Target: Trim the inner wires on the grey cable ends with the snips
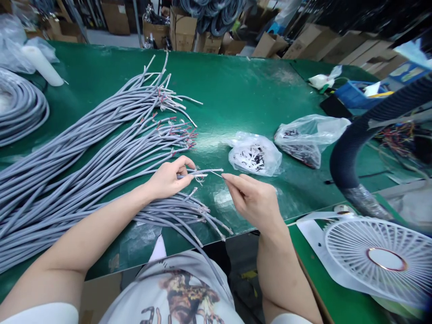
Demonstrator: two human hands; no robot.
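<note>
My left hand (172, 177) is closed around a grey cable (202, 171) near its stripped end, thumb and fingers pinched together. Loose fine strands hang by the fingertips. To the right, my right hand (251, 198) pinches a thin pale strand (217, 174) that reaches toward the cable end. Whether it is part of the cable, I cannot tell. Several grey cables (111, 144) lie in bundles behind and left of my hands, some with red and white wires bare at their ends. Another bundle (182, 211) lies under my left wrist, toward the table's front edge.
Behind my right hand are a clear bag of small white and black pieces (255, 155) and a second bag (303, 141). A black flexible hose (351, 153) and a white fan (381, 256) stand at right. A cable coil (23, 108) lies at left on the green table (232, 90).
</note>
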